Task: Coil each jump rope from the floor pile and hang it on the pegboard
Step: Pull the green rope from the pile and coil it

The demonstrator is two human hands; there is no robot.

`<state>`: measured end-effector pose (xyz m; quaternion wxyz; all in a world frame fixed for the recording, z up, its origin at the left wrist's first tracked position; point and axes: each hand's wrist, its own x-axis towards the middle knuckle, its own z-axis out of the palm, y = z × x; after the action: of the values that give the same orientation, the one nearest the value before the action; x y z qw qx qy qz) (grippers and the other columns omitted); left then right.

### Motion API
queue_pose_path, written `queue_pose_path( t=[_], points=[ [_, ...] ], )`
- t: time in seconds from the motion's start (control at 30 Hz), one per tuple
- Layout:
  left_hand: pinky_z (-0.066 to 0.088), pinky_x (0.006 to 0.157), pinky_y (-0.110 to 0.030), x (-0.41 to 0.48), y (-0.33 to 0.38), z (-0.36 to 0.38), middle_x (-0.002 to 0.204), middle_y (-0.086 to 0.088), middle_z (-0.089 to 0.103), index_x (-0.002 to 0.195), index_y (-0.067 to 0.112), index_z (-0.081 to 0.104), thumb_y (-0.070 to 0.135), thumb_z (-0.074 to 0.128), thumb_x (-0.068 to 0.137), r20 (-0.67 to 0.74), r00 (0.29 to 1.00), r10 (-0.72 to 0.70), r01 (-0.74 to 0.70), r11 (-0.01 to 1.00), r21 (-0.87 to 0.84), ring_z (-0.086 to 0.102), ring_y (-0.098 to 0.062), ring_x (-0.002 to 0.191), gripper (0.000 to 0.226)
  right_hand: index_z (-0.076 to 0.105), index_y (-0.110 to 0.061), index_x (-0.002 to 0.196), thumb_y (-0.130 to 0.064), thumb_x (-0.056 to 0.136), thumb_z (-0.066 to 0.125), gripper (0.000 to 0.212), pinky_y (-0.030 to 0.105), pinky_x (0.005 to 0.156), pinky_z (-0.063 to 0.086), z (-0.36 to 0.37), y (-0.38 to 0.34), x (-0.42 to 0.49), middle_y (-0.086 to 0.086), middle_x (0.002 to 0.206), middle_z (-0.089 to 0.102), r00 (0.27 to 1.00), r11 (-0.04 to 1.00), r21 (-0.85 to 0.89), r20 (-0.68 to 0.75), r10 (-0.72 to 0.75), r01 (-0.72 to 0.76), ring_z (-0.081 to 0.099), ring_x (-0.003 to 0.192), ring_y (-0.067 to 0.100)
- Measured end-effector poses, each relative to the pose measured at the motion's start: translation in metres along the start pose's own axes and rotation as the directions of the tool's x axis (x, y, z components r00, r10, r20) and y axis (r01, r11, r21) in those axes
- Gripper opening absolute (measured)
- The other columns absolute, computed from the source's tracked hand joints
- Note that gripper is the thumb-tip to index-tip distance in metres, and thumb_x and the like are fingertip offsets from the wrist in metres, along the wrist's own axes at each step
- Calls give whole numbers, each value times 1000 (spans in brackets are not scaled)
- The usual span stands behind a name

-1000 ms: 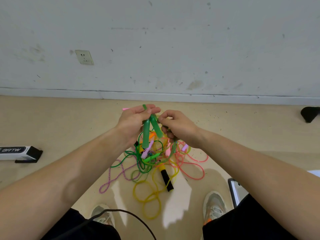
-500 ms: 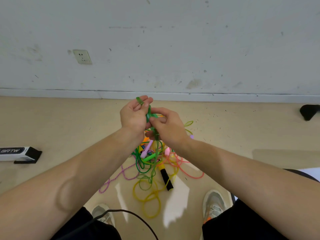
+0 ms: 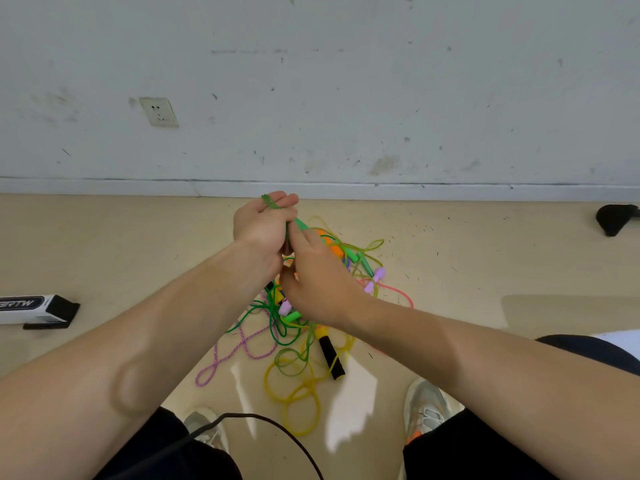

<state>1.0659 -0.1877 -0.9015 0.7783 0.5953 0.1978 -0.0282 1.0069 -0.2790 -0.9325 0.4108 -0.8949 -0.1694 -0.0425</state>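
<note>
Hands have closed up since a second ago. The two green handles that stuck out in a V are now mostly buried in the grip, and the camera sits a bit nearer.

The green rope [image 3: 268,201] is held up over the pile [image 3: 298,344], with one handle tip poking out past the left hand [image 3: 263,225]. The left fingers [image 3: 284,199] are curled round it. The right hand [image 3: 318,285] pinches it just beside them, thumb on the green, and its other fingers are hidden behind the hand.

My guess is it's light and floppy, a thin slick cord that'll snag on the others. I'd keep both stiff handles together in one fist and loop the cord with the other.

Counting the pile, I see at least five cord colours on the floor [image 3: 138,244]: green, yellow, pink, purple braid and lime. One black handle [image 3: 331,356] lies near. The tangle is too thick for an exact rope count.

Further out there are two shoes [image 3: 424,407] near, one box [image 3: 34,308] left and one outlet [image 3: 158,111] on the far wall. No pegboard in view.
</note>
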Motion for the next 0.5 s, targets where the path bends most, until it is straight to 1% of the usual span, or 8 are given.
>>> queue_pose_path(
  t=[0.1, 0.17, 0.23, 0.3, 0.37, 0.4, 0.43, 0.5],
  points=[
    [54, 72, -31, 9, 5, -3, 105, 0, 72, 113, 6, 60, -10, 52, 93, -46, 999, -16, 16, 1000, -8, 67, -25, 103, 26, 39, -11, 144, -12, 94, 49, 51, 31, 82, 41, 9, -3, -7, 6, 121, 51, 1000, 1000, 10, -12, 19, -19, 54, 105, 23],
    [56, 80, -35, 14, 11, -5, 107, -2, 70, 123, -1, 57, -7, 51, 97, -48, 998, -40, 38, 998, -43, 66, -23, 110, 27, 41, -14, 146, -15, 99, 47, 47, 31, 83, 46, 10, -6, -9, 6, 112, 62, 998, 992, 117, -39, 46, -41, 61, 97, 23],
    [58, 87, -38, 13, 19, -7, 107, -5, 68, 125, -2, 53, -5, 50, 99, -16, 996, -87, 84, 989, -118, 64, -21, 107, 27, 51, -15, 132, -18, 102, 46, 30, 37, 77, 51, 5, -4, -8, 0, 87, 65, 991, 972, 209, -54, 121, -107, 66, 79, 23],
    [60, 82, -42, 12, 26, -9, 103, -6, 67, 126, -3, 51, -5, 49, 100, 46, 992, -117, 123, 975, -183, 65, -21, 99, 26, 59, -15, 108, -22, 103, 45, 16, 36, 66, 49, -2, 4, -4, -8, 71, 60, 977, 955, 227, -56, 206, -189, 63, 66, 14],
    [62, 72, -41, 13, 32, -14, 100, -5, 68, 128, -3, 51, -2, 48, 101, 110, 984, -140, 160, 965, -206, 67, -20, 91, 27, 64, -15, 91, -26, 104, 46, 26, 27, 55, 40, -10, 13, -1, -16, 58, 55, 964, 934, 247, 7, 265, -258, 52, 53, 0],
    [62, 72, -42, 14, 34, -17, 99, -5, 69, 130, -3, 51, 0, 48, 101, 142, 977, -156, 183, 963, -200, 68, -22, 91, 28, 65, -14, 84, -30, 104, 46, 32, 21, 52, 35, -15, 18, 0, -19, 53, 53, 954, 916, 268, 67, 291, -298, 49, 48, -1],
    [61, 76, -44, 14, 35, -20, 99, -4, 70, 130, -2, 53, 1, 48, 101, 170, 970, -175, 205, 962, -179, 69, -24, 94, 29, 66, -14, 79, -35, 104, 47, 38, 19, 51, 33, -19, 22, 1, -20, 49, 50, 939, 895, 285, 128, 319, -343, 45, 44, 0],
    [59, 85, -47, 10, 37, -26, 103, -5, 70, 124, -2, 58, 2, 48, 101, 232, 950, -208, 236, 967, -98, 69, -28, 105, 26, 65, -15, 70, -46, 100, 52, 45, 22, 53, 32, -29, 33, 5, -14, 50, 44, 910, 868, 282, 205, 362, -409, 39, 46, 5]
  ],
)
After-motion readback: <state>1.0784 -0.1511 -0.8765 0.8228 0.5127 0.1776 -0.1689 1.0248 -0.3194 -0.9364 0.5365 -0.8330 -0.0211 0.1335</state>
